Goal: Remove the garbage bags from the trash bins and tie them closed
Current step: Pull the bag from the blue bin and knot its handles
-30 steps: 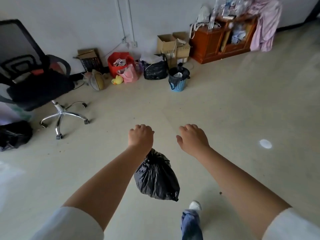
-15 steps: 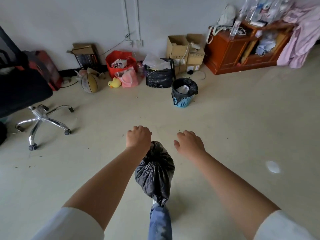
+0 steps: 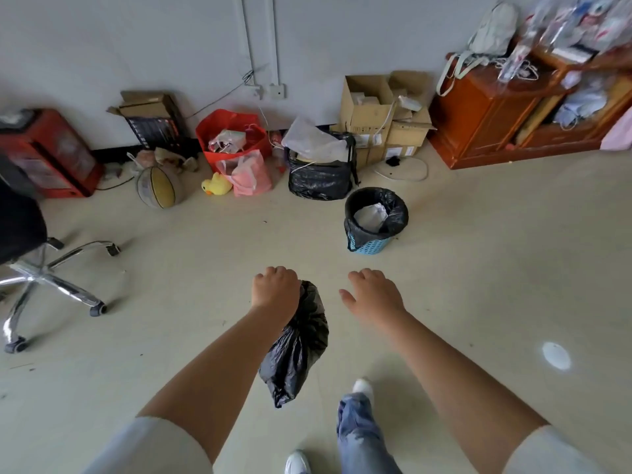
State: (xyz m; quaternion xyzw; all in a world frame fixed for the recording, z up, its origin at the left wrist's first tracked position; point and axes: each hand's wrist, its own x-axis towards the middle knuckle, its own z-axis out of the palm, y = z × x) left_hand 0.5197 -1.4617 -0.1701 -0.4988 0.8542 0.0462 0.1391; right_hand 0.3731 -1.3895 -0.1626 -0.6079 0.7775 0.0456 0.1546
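A crumpled black garbage bag (image 3: 297, 343), gathered tight at its neck, is clenched in the left hand (image 3: 275, 289) and is hung clear of the floor (image 3: 496, 261) between the two forearms, while the right hand (image 3: 372, 295) is held loosely spread beside it, grasping nothing. Compared with half a second ago, the bag is swung further to the left. The blue trash bin (image 3: 371, 246), still lined with a black bag (image 3: 396, 213), is now seen nearer, ahead of the hands.

Bag (image 3: 297, 343) hanging below left hand's fingers (image 3: 275, 289); lined bin (image 3: 375, 221) standing ahead of right hand's fingers (image 3: 367, 289), well apart.
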